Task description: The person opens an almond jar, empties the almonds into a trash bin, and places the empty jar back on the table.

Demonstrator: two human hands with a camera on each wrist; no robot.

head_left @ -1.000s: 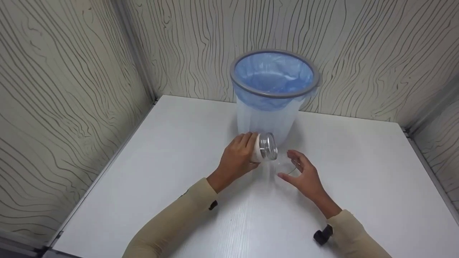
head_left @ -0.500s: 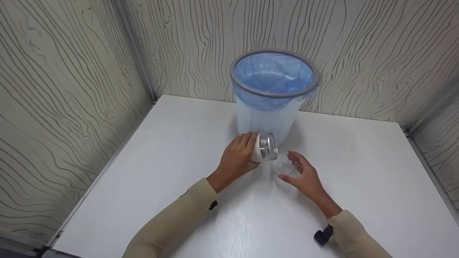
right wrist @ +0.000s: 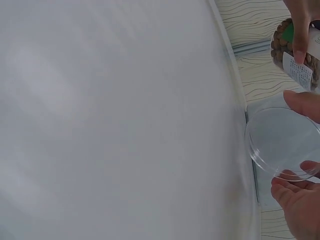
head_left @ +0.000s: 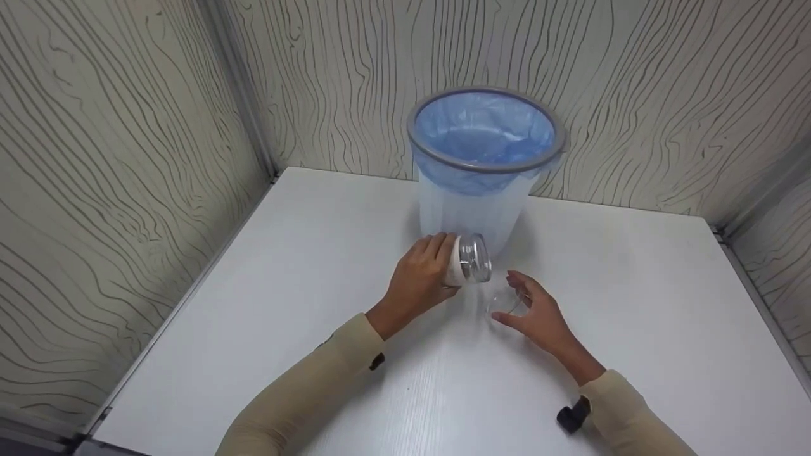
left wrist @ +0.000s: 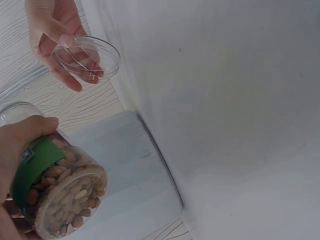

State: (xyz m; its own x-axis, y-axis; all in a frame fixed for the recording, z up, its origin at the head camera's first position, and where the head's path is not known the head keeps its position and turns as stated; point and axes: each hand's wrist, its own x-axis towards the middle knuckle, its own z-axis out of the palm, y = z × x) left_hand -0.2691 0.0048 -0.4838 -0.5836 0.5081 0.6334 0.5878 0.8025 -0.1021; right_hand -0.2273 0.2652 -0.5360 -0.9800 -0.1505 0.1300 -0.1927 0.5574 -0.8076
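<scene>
A clear jar of almonds [left wrist: 70,200] with a green and white label lies tipped on its side in my left hand [head_left: 415,275], its open mouth [head_left: 483,259] turned right. Fingers and thumb wrap round the jar's body. In the left wrist view the almonds sit toward the base. My right hand [head_left: 543,320] holds a shallow clear round dish [left wrist: 111,56] between thumb and fingers, just below and right of the jar's mouth in the head view. Through the dish's see-through wall, some fingertips show in the right wrist view. No almonds show in the dish [right wrist: 277,137].
Behind the jar stands a whitish bin [head_left: 466,212] with a grey rim and a blue liner [head_left: 488,136]. Both hands are over a white table [head_left: 317,253], bounded by wood-patterned panels [head_left: 342,76] at the back and sides.
My right hand and the dish have sunk slightly toward the front of the table. The left hand and the tilted jar stay almost where they were.
</scene>
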